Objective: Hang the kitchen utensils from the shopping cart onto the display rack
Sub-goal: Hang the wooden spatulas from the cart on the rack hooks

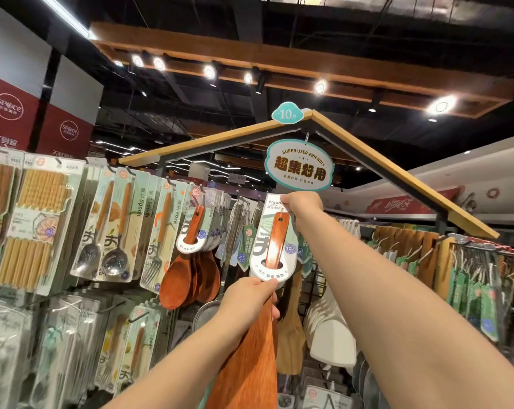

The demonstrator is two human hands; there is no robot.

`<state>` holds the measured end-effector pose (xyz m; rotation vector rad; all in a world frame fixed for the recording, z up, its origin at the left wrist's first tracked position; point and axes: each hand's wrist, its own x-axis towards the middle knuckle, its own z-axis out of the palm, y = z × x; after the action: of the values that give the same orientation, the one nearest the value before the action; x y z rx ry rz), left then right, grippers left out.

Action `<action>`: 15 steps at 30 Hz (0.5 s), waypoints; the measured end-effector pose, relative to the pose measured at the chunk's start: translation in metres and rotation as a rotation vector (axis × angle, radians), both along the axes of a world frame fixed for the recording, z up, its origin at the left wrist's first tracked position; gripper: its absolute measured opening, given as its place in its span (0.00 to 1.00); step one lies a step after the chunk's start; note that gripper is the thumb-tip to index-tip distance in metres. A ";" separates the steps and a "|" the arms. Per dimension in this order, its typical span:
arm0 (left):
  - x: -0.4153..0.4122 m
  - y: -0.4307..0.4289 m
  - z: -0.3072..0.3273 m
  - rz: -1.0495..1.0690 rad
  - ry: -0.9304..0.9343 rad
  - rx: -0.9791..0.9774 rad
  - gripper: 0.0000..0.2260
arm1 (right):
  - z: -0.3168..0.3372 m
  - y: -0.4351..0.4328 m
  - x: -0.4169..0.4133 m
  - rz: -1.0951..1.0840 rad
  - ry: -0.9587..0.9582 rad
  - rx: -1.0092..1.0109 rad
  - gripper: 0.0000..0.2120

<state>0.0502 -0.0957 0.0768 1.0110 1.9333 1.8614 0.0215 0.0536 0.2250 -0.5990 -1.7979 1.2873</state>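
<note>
1. Left hand (pixel 249 299) – nearest, well below the hanging sign (pixel 300 165). Fingers are curled round the neck of the wooden turner (pixel 249 364), right where the blade meets the card. Clamped on it, looks to be taking the weight.
2. Turner blade hangs down from that hand, far below the sign. The handle runs up through a white card sleeve (pixel 267 246), straight under the sign.
3. Right hand (pixel 304 206) is just under the sign's lower edge, pinching the card's top edge by the hang hole. Closed on the card.
4. Step in hand, my read: threading the hang hole onto a peg of the display rack (pixel 397 174). The peg tip is hidden behind card and fingers, so can't tell if the hole is on it yet.
5. To do it well: keep the card face square to the peg and steer the hole with the right hand. Lift slightly with the left so the card top doesn't bend. Slide it fully back, then release the top pinch before letting the weight go.
6. Below-left of the sign, wooden rice spoons (pixel 185 278) hang on a nearby peg, near the turner's card – possible snag, so go in straight.
7. Further left of the sign: spoon and fork packs (pixel 117 231). The cart is not in view.
</note>
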 end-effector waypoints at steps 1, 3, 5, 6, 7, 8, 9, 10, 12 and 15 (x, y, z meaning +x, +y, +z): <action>0.001 0.000 -0.001 0.005 0.007 0.021 0.15 | 0.000 -0.001 0.000 -0.035 -0.022 -0.008 0.07; -0.003 0.001 -0.002 0.020 0.014 0.051 0.15 | 0.001 -0.001 0.000 -0.072 -0.072 -0.026 0.18; -0.004 0.001 -0.004 0.025 0.035 0.046 0.15 | 0.002 -0.002 0.001 -0.069 -0.095 -0.035 0.20; -0.004 0.000 -0.004 0.023 0.042 0.044 0.15 | 0.001 -0.003 0.001 -0.054 -0.104 -0.037 0.20; -0.006 0.000 -0.005 0.027 0.045 0.045 0.15 | 0.001 -0.005 0.002 -0.050 -0.114 -0.031 0.21; -0.006 -0.001 -0.005 0.027 0.040 0.039 0.15 | 0.000 -0.005 0.001 -0.054 -0.115 -0.017 0.22; -0.007 -0.002 -0.006 0.030 0.041 0.041 0.15 | -0.001 -0.003 0.000 -0.061 -0.108 -0.009 0.22; -0.007 -0.003 -0.007 0.033 0.040 0.038 0.15 | -0.003 -0.003 -0.001 -0.064 -0.089 -0.013 0.22; -0.008 -0.004 -0.008 0.046 0.053 0.039 0.15 | -0.009 -0.007 -0.002 -0.083 -0.047 0.014 0.17; -0.012 -0.002 -0.013 0.050 0.055 0.041 0.15 | -0.023 -0.013 0.000 -0.131 0.017 0.119 0.20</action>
<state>0.0381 -0.0976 0.0641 1.0457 1.9765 1.9268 0.0211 0.0408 0.2022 -0.6267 -1.7765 1.0871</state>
